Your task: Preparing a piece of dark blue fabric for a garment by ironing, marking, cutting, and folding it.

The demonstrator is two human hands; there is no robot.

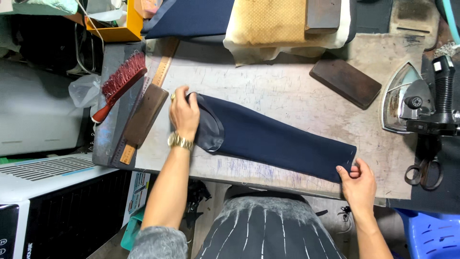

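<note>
The left hand [184, 112] rests curled over the upper end of a navy sleeve piece [273, 136], its fingers gripping the edge where a grey lining [209, 129] folds out just below the wrist. A gold watch [179, 141] sits on that wrist. The right hand [358, 184] pinches the opposite, lower corner of the same cloth between thumb and fingers, at the near edge of the worn work table [287, 91]. The sleeve lies flat and slanted between the two hands, stretched from upper left to lower right. Left of the left hand lie a dark wooden block [146, 115], a wooden ruler [160, 72] and a red brush [120, 84]. Another dark block [345, 82] lies beyond the sleeve, and an iron [417, 98] stands on its rest at the far right, scissors [424, 173] just below it.
</note>
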